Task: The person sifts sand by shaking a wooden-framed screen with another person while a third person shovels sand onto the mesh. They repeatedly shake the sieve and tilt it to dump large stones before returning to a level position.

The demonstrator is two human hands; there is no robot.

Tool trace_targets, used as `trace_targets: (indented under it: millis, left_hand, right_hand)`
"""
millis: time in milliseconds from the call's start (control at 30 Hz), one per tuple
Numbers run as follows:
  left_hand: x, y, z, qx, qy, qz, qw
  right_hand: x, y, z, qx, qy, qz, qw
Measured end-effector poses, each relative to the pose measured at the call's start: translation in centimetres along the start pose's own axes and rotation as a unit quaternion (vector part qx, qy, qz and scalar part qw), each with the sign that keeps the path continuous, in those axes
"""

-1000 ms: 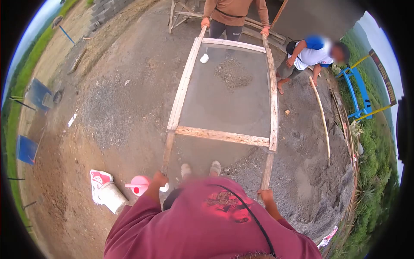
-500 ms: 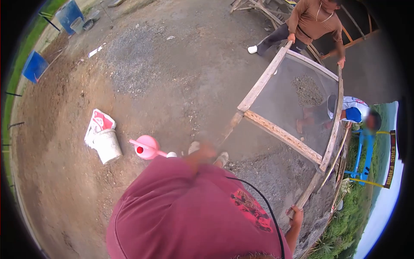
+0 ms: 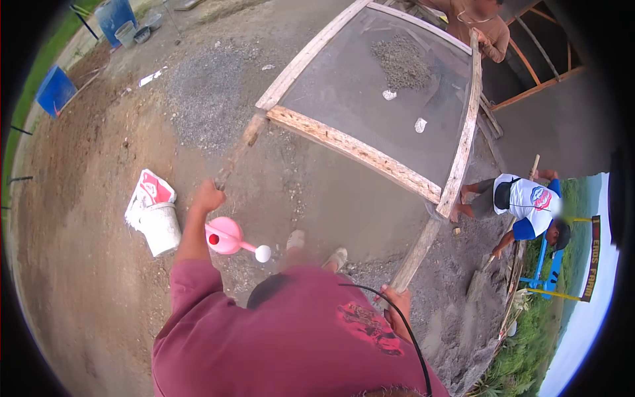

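A large wooden-framed sieve (image 3: 354,152) is held up in front of me, its mesh carrying a heap of grey gravel (image 3: 400,61) near the far end. My left hand (image 3: 210,196) is closed around the end of its left handle. Around the right handle, close to my body, my right hand (image 3: 398,309) is wrapped, partly behind a black cable (image 3: 403,317). At the far end, a co-worker in a brown shirt (image 3: 468,23) grips the frame with at least one hand. Two whitish lumps (image 3: 420,125) show within the mesh area.
A pink watering can (image 3: 225,235) stands below my left arm, beside a white bucket (image 3: 161,228) and a sack (image 3: 155,188). To the right, another person (image 3: 529,202) bends over with a long-handled tool. Blue containers (image 3: 55,91) are at the upper left.
The sieve has swung left and the gravel on it has shifted with it. Both my hands moved left. The person at right is now out from behind the mesh, bending with a tool.
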State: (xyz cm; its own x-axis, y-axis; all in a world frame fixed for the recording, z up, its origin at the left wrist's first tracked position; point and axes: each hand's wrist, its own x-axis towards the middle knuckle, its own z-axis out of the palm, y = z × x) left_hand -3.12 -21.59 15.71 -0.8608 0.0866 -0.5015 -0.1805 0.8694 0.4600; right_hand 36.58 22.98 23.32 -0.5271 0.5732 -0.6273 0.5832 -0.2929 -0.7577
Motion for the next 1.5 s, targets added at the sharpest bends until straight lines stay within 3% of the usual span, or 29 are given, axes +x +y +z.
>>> trace_targets:
  millis: [100,133,233,267,333,367,433,500,567,667,767,833,933,1067,1167,1267,1500]
  left_hand:
    - [4.4,-1.6,-4.4,0.038,-0.080,-0.042,0.995]
    - [5.4,-1.3,-3.9,0.061,-0.067,-0.036,0.995]
    - [9.3,-1.3,3.4,0.086,-0.059,-0.010,0.994]
    - [7.5,0.4,4.9,0.064,-0.095,-0.019,0.993]
    - [8.5,-1.7,12.5,0.070,-0.166,0.004,0.984]
    - [8.1,-1.5,15.7,0.127,-0.207,0.078,0.967]
    - [5.9,-1.1,21.3,0.171,-0.238,0.138,0.946]
    - [3.7,0.8,23.2,0.111,-0.227,0.097,0.963]
    - [0.7,2.0,23.1,0.013,-0.221,0.034,0.975]
    - [0.1,2.6,22.2,-0.022,-0.201,0.063,0.977]
    - [1.1,1.7,21.3,0.065,-0.212,0.099,0.970]
    - [2.0,-0.2,22.3,0.100,-0.188,0.064,0.975]
    - [1.1,0.7,21.6,0.095,-0.170,0.021,0.981]
    - [-0.6,3.0,21.4,0.171,-0.126,0.044,0.976]
    - [-3.5,6.5,20.5,0.131,-0.046,0.048,0.989]
    - [-3.2,9.0,21.4,0.160,-0.097,0.013,0.982]
    - [-3.7,14.6,25.1,0.214,-0.096,0.098,0.967]
  right_hand:
    - [-1.4,-4.0,3.7,0.042,-0.011,0.002,0.999]
    - [-0.7,-4.0,4.3,0.060,-0.015,0.007,0.998]
    - [3.4,-2.5,2.3,0.088,0.006,0.008,0.996]
    - [3.7,-2.3,0.5,0.091,0.012,0.008,0.996]
    - [2.9,-2.8,-3.9,0.064,0.060,0.006,0.996]
    - [2.9,-2.7,-6.1,0.060,0.068,0.015,0.996]
    - [2.6,-2.3,-10.3,0.049,0.081,0.027,0.995]
    - [2.8,-0.9,-13.2,0.044,0.088,0.033,0.995]
    - [2.9,2.1,-15.2,0.041,0.090,0.044,0.994]
    - [4.4,5.9,-16.5,0.052,0.080,0.055,0.994]
    - [4.4,6.8,-16.2,0.077,0.063,0.076,0.992]
    - [4.9,7.3,-16.3,0.092,0.035,0.099,0.990]
    - [7.5,11.1,-16.6,0.006,0.070,0.134,0.988]
    - [9.5,15.9,-16.8,0.053,0.088,0.078,0.992]
    - [10.3,17.6,-17.6,0.099,0.075,0.053,0.991]
    - [11.1,18.3,-19.0,0.118,0.080,0.049,0.989]
    - [14.9,21.4,-25.0,0.103,0.075,0.078,0.989]
